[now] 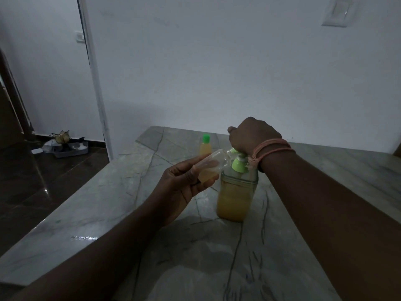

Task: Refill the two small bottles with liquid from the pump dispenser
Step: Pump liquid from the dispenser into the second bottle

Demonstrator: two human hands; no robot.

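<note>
A large pump dispenser point(235, 198) with yellow liquid and a green pump collar stands on the marble table point(152, 213). My right hand point(252, 135) rests curled on top of the pump head, pressing on it. My left hand point(184, 183) holds a small clear bottle point(213, 162), tilted on its side with its mouth at the pump's nozzle; a little yellow liquid lies in it. A second small bottle point(205, 146) with a green cap and yellow liquid stands upright behind.
The table's left edge drops to a dark glossy floor point(43, 181). A tray with small objects point(69, 146) lies on the floor by the white wall. The wall runs right behind the table.
</note>
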